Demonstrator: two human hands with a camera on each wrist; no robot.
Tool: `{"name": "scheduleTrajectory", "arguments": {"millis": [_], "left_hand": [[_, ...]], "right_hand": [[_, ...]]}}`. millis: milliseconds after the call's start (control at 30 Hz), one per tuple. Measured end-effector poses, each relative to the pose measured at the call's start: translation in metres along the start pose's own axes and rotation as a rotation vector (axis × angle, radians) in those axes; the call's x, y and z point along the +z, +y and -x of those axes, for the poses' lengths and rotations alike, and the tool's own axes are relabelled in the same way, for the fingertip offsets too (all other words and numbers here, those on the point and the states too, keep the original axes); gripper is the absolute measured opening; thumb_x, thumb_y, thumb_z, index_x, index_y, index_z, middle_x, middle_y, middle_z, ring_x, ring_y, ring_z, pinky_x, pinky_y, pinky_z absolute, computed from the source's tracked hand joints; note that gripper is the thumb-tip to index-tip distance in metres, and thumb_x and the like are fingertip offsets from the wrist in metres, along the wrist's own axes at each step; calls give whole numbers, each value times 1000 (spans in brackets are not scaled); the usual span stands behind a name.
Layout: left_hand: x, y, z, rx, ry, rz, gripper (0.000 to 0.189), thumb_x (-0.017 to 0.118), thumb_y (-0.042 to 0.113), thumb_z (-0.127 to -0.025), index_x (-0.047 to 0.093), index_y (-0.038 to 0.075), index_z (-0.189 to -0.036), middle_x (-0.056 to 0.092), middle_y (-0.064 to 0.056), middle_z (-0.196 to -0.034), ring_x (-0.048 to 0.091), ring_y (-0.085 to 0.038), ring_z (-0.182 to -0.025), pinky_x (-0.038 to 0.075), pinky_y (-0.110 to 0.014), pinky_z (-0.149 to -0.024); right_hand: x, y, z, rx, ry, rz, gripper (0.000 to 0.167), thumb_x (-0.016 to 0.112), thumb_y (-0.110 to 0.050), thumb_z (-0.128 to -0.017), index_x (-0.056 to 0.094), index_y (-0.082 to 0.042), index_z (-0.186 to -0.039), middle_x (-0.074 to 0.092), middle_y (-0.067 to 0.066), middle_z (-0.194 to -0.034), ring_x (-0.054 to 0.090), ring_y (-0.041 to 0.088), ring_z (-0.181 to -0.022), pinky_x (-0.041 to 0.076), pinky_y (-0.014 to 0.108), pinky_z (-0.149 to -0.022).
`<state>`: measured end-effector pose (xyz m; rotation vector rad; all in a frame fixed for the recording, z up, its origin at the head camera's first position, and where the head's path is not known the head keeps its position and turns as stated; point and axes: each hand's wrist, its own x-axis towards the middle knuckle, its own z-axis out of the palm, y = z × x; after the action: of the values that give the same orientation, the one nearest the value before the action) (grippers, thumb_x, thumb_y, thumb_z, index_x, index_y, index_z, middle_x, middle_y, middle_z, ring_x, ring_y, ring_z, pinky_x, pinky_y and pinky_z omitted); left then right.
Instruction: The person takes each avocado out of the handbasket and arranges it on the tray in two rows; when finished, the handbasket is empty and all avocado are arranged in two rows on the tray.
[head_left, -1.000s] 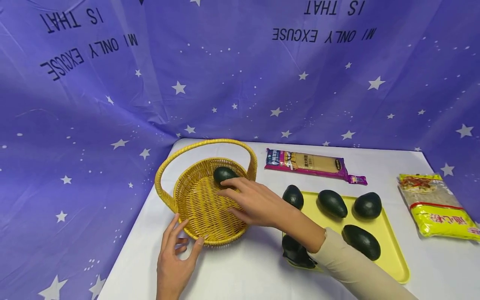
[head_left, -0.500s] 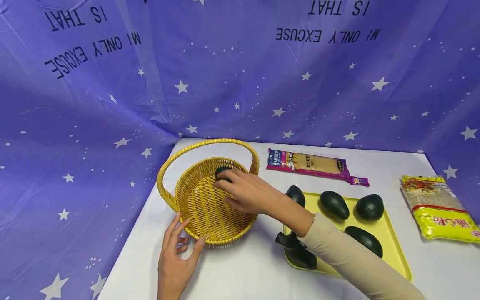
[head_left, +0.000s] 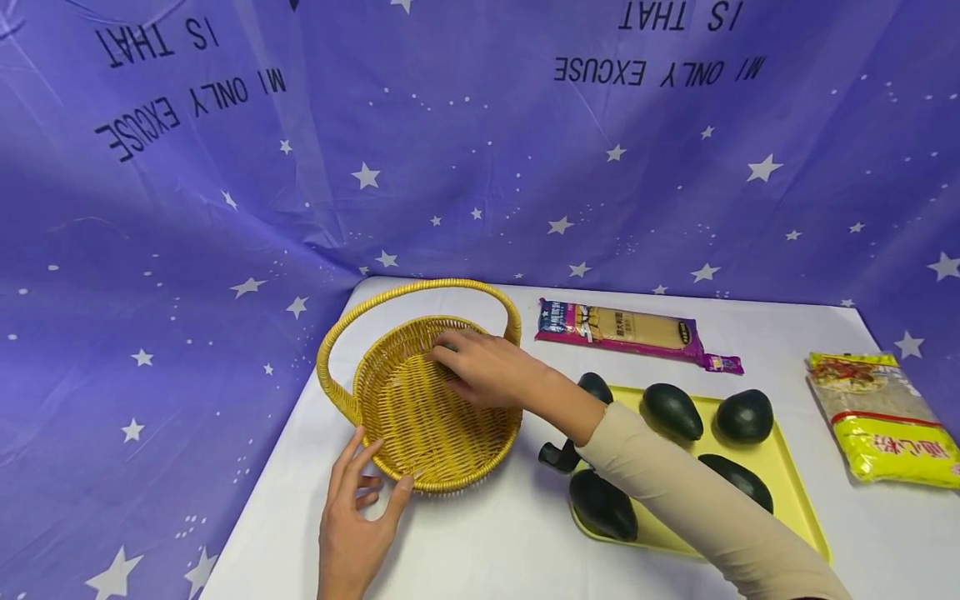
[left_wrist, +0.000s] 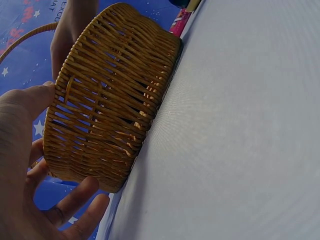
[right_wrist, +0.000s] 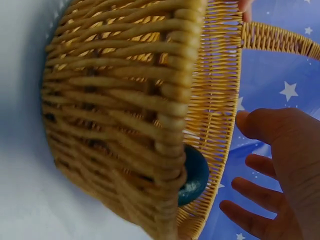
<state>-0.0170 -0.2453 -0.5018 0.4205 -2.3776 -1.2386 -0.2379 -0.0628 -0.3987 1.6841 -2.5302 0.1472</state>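
A yellow wicker basket (head_left: 427, 417) with an arched handle stands on the white table, left of centre. My left hand (head_left: 356, 521) rests against its near left side, thumb at the rim, and in the left wrist view its fingers (left_wrist: 75, 200) are spread. My right hand (head_left: 487, 367) is over the far right of the basket, fingers bent downward. In the right wrist view a dark green avocado (right_wrist: 195, 175) lies inside the basket at the rim, with the right hand's fingers (right_wrist: 255, 192) apart from it. From the head view that avocado is mostly hidden by the hand.
A yellow tray (head_left: 795, 508) with several dark avocados (head_left: 671, 411) is on the right, partly under the right sleeve (head_left: 697, 500). Behind it lies a purple pasta packet (head_left: 630, 329). A yellow bag (head_left: 885, 425) lies at far right. Purple star-printed cloth (head_left: 480, 167) hangs behind.
My right hand has shifted slightly up and over the avocado in the basket, covering it from the head view. The left hand has stayed at the basket's rim.
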Motion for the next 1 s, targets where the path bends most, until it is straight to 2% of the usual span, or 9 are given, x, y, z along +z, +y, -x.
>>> {"name": "scheduleTrajectory", "arguments": {"millis": [300, 467, 600, 800, 1000], "left_hand": [[0, -1, 1, -2, 8, -1, 63, 90, 24, -91, 65, 25, -148, 42, 15, -168, 66, -15, -104, 58, -20, -85], [0, -2, 0, 3, 12, 4, 63, 90, 24, -91, 65, 25, -148, 42, 15, -168, 66, -15, -104, 58, -21, -85], [1, -2, 0, 7, 15, 5, 63, 91, 24, -91, 65, 25, -148, 42, 15, -168, 66, -15, -103, 58, -21, -84], [1, -1, 1, 15, 8, 10, 61, 90, 24, -92, 65, 23, -148, 42, 14, -169, 66, -16, -103, 59, -23, -85], [0, 1, 0, 30, 12, 5, 60, 89, 24, -92, 65, 23, -147, 41, 14, -169, 66, -16, -102, 59, -24, -85]], "right_hand": [[4, 7, -12, 44, -74, -61, 47, 70, -30, -107, 58, -15, -150, 56, 7, -145, 59, 23, -131, 55, 38, -107], [5, 8, -17, 59, -92, -72, 48, 71, -25, -106, 57, -13, -151, 54, 10, -149, 57, 28, -134, 57, 41, -103], [7, 8, -21, 71, -111, -60, 50, 73, -25, -105, 57, -12, -150, 51, 12, -153, 57, 31, -136, 58, 43, -102], [13, 12, -27, 111, -191, -38, 53, 73, -28, -105, 55, -16, -153, 50, 10, -153, 55, 29, -136, 61, 43, -96], [13, 12, -35, 146, -261, -20, 54, 71, -27, -107, 52, -17, -156, 49, 12, -154, 53, 31, -138, 59, 43, -100]]}}
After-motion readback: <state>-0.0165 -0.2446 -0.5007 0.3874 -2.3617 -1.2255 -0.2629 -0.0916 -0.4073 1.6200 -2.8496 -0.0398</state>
